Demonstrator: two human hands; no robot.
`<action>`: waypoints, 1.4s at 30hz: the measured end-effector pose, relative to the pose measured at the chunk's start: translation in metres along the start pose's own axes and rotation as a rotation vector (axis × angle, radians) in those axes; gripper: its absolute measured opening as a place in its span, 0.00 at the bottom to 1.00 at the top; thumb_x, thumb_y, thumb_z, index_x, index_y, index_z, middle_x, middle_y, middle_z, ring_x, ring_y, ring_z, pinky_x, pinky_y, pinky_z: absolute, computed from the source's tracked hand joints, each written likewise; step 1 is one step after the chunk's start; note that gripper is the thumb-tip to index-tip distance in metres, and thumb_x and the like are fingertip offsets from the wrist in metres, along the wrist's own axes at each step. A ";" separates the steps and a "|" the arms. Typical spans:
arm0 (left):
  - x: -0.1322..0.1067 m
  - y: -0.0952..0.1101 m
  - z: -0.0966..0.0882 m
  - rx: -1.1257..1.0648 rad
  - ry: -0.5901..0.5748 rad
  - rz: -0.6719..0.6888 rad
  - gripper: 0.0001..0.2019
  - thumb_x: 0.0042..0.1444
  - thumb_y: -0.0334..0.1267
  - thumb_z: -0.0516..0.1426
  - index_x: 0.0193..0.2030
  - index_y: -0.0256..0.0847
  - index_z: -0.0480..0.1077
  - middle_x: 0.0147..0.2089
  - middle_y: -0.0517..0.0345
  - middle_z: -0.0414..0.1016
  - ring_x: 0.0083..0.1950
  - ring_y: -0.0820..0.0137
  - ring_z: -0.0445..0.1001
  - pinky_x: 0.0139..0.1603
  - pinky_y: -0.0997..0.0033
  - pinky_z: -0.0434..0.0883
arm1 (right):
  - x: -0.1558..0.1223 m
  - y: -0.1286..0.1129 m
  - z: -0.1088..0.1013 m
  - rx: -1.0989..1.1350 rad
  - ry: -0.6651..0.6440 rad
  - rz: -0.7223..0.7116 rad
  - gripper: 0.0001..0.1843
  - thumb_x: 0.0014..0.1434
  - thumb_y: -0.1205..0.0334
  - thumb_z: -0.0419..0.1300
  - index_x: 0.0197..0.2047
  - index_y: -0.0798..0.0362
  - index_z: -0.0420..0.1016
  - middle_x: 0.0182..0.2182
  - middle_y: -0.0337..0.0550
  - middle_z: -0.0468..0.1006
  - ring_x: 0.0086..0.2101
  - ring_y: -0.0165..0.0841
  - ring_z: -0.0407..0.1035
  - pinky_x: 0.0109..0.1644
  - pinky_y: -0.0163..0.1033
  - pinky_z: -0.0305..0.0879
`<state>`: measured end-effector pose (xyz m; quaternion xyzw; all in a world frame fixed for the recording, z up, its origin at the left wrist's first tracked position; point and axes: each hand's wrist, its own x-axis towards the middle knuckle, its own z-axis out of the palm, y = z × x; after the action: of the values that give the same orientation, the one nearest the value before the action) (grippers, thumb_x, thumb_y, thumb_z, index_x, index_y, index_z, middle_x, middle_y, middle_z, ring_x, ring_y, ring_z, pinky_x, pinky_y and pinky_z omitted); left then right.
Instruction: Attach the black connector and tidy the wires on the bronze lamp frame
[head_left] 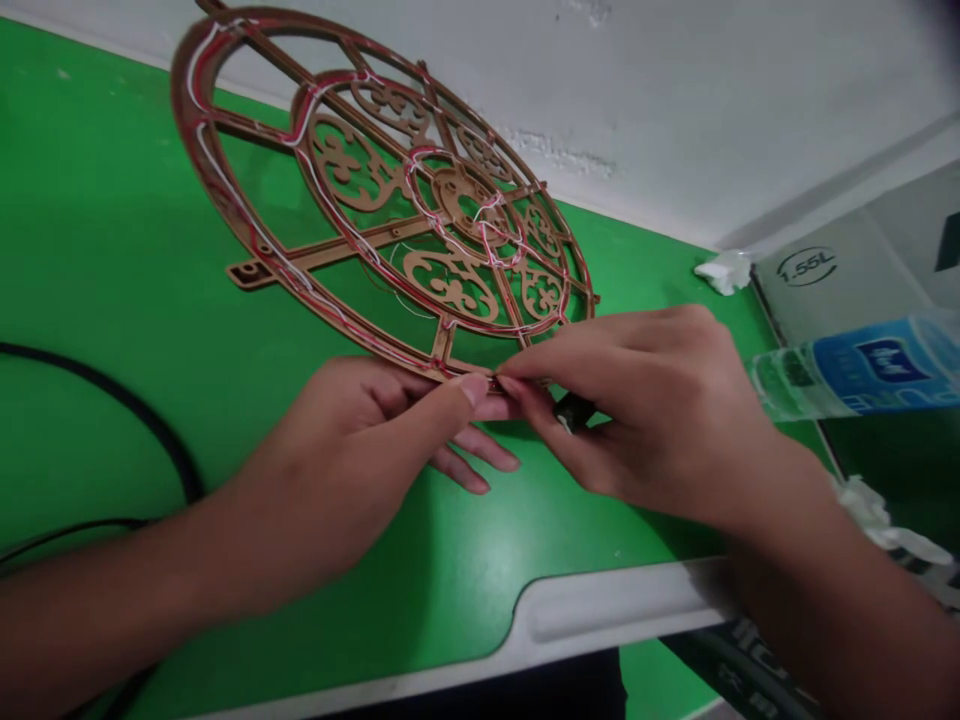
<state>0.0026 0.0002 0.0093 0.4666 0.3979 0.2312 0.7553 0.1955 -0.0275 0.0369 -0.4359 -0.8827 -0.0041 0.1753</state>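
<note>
Tabletop [90,250] in green runs far back to a scuffed pale wall [675,110], while left hand [367,430] and right hand [667,400], close together, pinch the near rim of a brown wired wheel [394,232].

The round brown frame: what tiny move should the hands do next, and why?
Maybe the right hand should press gently along the edge of the round brown frame while the left hand steadies it. The left thumb and fingers hold that edge, the right fingertips meet close beside them, and red and white wires run along the frame. What those fingertips pinch is hidden.
</note>
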 end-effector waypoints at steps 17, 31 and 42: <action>-0.002 0.002 0.001 -0.021 0.011 -0.038 0.10 0.60 0.44 0.60 0.34 0.50 0.84 0.33 0.62 0.85 0.30 0.83 0.80 0.31 0.96 0.73 | 0.003 0.009 0.001 0.452 0.089 0.163 0.06 0.61 0.71 0.64 0.32 0.55 0.81 0.26 0.35 0.82 0.21 0.20 0.67 0.23 0.27 0.60; 0.000 0.001 -0.001 0.050 -0.024 -0.012 0.13 0.59 0.46 0.60 0.30 0.46 0.83 0.34 0.64 0.85 0.33 0.80 0.81 0.32 0.92 0.75 | 0.009 0.003 -0.009 0.339 -0.045 0.146 0.08 0.61 0.70 0.65 0.30 0.53 0.81 0.23 0.33 0.80 0.22 0.21 0.69 0.28 0.31 0.64; 0.000 -0.002 -0.002 -0.001 0.003 0.002 0.11 0.58 0.38 0.61 0.27 0.45 0.82 0.28 0.67 0.83 0.29 0.83 0.79 0.31 0.95 0.74 | 0.004 -0.012 0.000 0.049 -0.023 0.211 0.06 0.57 0.69 0.62 0.31 0.53 0.81 0.25 0.36 0.80 0.24 0.27 0.72 0.26 0.35 0.61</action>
<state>0.0003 0.0003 0.0071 0.4662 0.3984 0.2330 0.7547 0.1838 -0.0317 0.0403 -0.5221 -0.8337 0.0410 0.1751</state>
